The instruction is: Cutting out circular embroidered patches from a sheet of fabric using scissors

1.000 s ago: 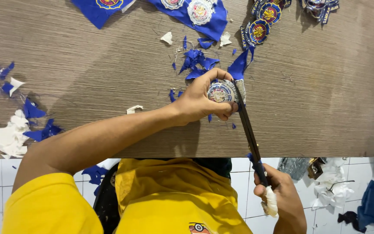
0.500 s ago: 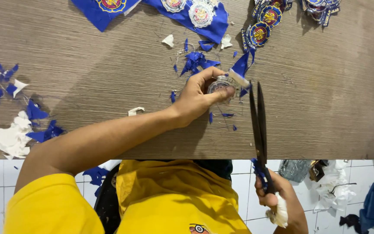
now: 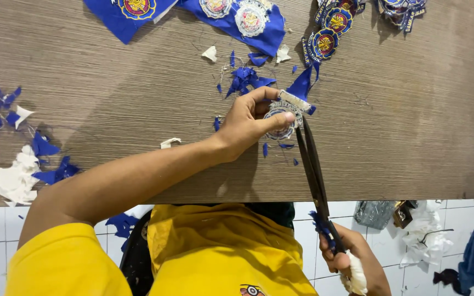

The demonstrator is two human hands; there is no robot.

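- At 9 o'clock on the brown table, blue and white scraps lie loose. No box or bowl shows.
- Left hand pinches a round patch near the middle, fingers closed on it.
- Scissors touch the patch's 3 o'clock edge, blades nearly shut. It looks like trimming work; a close edge calls for small, careful snips.
- Right hand, at 5 o'clock, grips the handles.

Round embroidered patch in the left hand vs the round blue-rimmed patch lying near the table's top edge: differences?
The round embroidered patch in the left hand is pinched by the left hand against the long dark scissors; the round blue-rimmed patch near the top edge lies loose. The held one looks pale silver with a blue fabric tail attached; the other has a blue rim. Both are round badges.
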